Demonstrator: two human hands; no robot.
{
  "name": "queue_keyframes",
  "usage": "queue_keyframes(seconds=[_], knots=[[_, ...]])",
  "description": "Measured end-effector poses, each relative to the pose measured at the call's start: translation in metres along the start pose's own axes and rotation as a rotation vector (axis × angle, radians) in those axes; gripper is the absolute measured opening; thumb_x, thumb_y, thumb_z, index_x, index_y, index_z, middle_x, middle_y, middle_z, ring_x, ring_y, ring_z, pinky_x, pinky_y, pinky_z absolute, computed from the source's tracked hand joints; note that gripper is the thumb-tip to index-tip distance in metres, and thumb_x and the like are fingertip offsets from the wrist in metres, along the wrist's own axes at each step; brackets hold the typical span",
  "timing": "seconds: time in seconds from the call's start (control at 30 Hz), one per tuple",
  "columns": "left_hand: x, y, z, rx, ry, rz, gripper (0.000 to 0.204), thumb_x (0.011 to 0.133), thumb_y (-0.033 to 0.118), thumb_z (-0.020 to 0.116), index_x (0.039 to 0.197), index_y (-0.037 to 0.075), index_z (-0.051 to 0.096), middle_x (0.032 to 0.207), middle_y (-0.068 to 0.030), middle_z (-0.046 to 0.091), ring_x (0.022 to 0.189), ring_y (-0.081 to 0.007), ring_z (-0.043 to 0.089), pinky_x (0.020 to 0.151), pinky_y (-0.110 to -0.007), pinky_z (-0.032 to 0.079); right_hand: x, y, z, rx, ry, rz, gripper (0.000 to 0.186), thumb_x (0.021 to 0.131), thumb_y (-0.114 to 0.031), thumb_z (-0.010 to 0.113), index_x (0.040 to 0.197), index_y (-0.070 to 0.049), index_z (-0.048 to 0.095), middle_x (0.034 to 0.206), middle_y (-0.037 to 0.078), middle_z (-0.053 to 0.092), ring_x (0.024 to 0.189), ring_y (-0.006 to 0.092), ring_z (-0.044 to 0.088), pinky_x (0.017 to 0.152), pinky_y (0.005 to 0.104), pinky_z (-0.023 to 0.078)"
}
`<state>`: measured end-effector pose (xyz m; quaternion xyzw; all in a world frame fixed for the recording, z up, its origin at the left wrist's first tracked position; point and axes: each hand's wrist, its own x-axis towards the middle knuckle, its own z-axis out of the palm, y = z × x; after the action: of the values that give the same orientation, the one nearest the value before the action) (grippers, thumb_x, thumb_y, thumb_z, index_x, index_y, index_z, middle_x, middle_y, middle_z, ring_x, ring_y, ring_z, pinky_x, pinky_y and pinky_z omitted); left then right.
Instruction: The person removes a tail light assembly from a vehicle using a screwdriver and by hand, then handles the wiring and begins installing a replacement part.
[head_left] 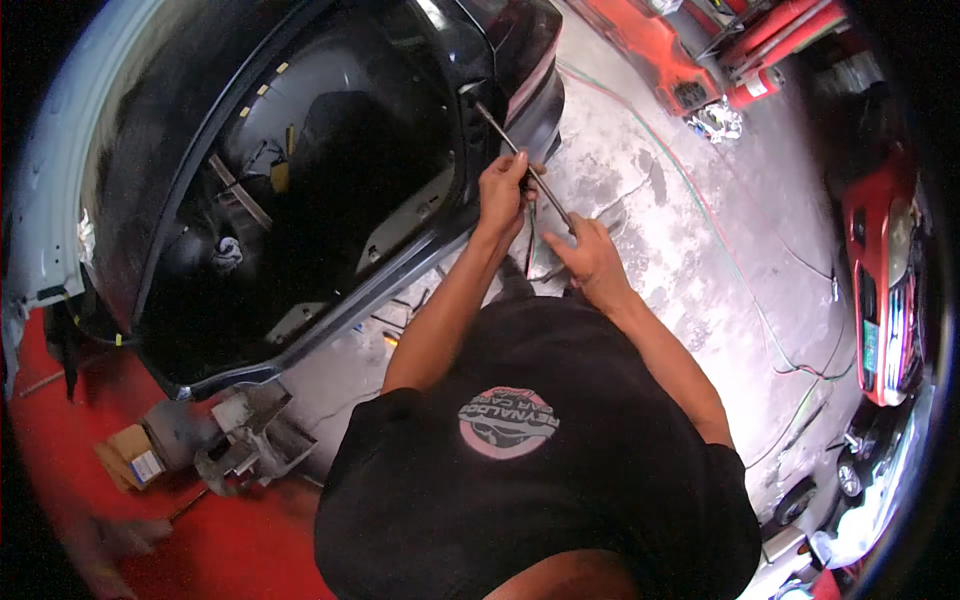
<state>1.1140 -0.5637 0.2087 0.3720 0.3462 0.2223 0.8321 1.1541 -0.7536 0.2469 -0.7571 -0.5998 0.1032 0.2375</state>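
Note:
A long, thin metal rod [497,128] slants from the car's rear corner down toward my body. Its far, pale tip touches or lies very close to the dark body edge [480,68] beside the trunk opening. My left hand [503,195] wraps around the rod near its middle, fingers curled. At the near end, my right hand [597,262] has its fingers on the rod, while its thumb sticks out to the side; the palm side is hidden. The open trunk [340,180] of the dark car lies to the left of both hands.
Red and green hoses [700,205] snake across the pale concrete floor. A red bumper [872,290] stands at far right. Lower left, a cardboard box [130,457] and grey metal parts [250,435] lie over red flooring. Small tools lie under the trunk's sill [330,335].

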Motion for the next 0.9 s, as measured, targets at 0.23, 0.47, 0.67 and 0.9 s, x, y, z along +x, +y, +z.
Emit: queue_keyframes(seconds=[0.23, 0.47, 0.67, 0.9], knots=[[0.016, 0.001, -0.003, 0.141, 0.062, -0.014, 0.019, 0.094, 0.019, 0.062, 0.087, 0.002, 0.060, 0.074, -0.0074, 0.066, 0.051, -0.0077, 0.051, 0.045, -0.021, 0.040, 0.010, 0.000, -0.024, -0.042, -0.070, -0.052, 0.066, 0.070, 0.003, 0.058, 0.135, -0.009, 0.050, 0.126, 0.027, 0.054, 0.109, 0.0440, 0.055, 0.092, 0.0422, 0.048], [0.027, -0.010, -0.023, -0.137, -0.165, -0.058, 0.020, 0.096, 0.020, 0.061, 0.099, 0.000, 0.062, 0.076, -0.0057, 0.064, 0.054, -0.0067, 0.051, 0.045, -0.020, 0.038, 0.058, 0.055, -0.050, 0.208, -0.275, 0.219, 0.046, 0.093, -0.013, 0.050, 0.137, 0.000, 0.046, 0.103, 0.020, 0.069, 0.097, 0.0274, 0.067, 0.084, 0.0359, 0.050], [0.023, -0.013, -0.032, -0.266, -0.267, -0.034, 0.029, 0.097, 0.023, 0.060, 0.112, -0.002, 0.060, 0.078, -0.0046, 0.063, 0.057, -0.0061, 0.050, 0.048, -0.020, 0.038, 0.096, 0.055, -0.031, 1.203, -0.869, 0.504, 0.034, 0.098, -0.020, 0.051, 0.122, 0.005, 0.055, 0.095, 0.014, 0.069, 0.090, 0.0249, 0.068, 0.083, 0.0367, 0.055], [0.006, -0.003, -0.008, -0.025, 0.009, 0.105, 0.026, 0.089, 0.025, 0.068, 0.095, 0.000, 0.066, 0.074, -0.0042, 0.066, 0.051, -0.0065, 0.050, 0.044, -0.021, 0.038, 0.101, 0.068, -0.023, 1.117, -0.853, 0.573, 0.021, 0.094, -0.022, 0.061, 0.097, -0.001, 0.059, 0.084, 0.012, 0.069, 0.075, 0.0231, 0.070, 0.070, 0.0337, 0.058]])
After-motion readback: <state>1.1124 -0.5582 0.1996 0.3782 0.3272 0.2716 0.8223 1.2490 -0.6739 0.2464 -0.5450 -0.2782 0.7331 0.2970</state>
